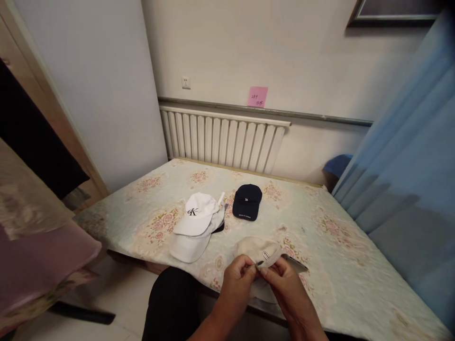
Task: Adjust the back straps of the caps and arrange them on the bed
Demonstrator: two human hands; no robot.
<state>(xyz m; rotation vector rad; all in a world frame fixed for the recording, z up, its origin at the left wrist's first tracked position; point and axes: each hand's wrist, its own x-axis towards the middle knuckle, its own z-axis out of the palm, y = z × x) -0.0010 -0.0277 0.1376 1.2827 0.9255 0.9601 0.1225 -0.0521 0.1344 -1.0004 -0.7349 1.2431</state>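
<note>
A beige cap (256, 248) lies near the front edge of the floral mattress (334, 265). My left hand (237, 279) and my right hand (284, 284) are both closed on the rear strap of this cap, pinching it by its metal buckle (266, 256). Farther back lie two stacked white caps, the top one (197, 214) with a black logo, the lower one (188, 246) under it. A dark navy cap (247, 201) rests behind them, apart from my hands.
A white radiator (220, 139) lines the back wall, with a pink note (257, 96) and a socket (186, 82) above it. A blue curtain (408, 170) hangs at the right. A pink pillow (42, 265) sits at the left. My dark trouser leg (170, 303) is at the bed's front.
</note>
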